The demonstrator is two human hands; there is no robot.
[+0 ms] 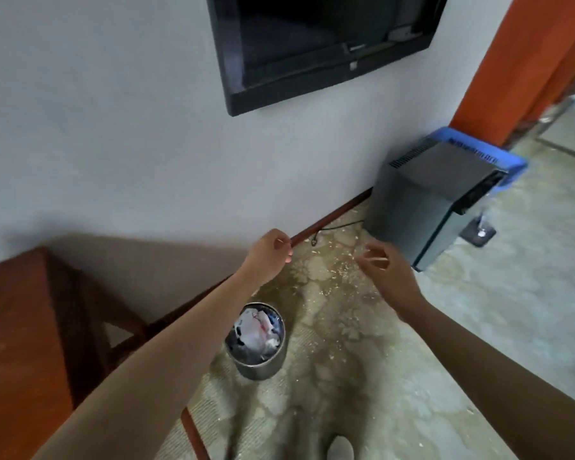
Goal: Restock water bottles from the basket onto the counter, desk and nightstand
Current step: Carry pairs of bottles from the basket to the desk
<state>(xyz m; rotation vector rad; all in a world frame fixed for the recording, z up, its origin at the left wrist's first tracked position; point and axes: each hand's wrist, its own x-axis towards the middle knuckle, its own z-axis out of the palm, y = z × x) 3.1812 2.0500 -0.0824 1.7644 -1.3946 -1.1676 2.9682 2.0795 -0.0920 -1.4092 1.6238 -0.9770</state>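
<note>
No water bottle shows. The blue slotted plastic basket (485, 151) sits at two o'clock, partly hidden behind a dark grey box-shaped appliance (425, 200) that blocks direct reach. Both the left hand (271, 254) and right hand (384, 272) hang loosely curled, empty. Full bottles would likely be heavy, smooth; grip mid-body. A round metal bin (256, 343) stands at six o'clock.

Two bare forearms are seen, no sleeves reaching wrists or elbows. Left hand (273, 252) and right hand (384, 268) are ungloved; no rings, watch or bracelets are made out. One pale shoe toe (341, 449) is shown.
</note>
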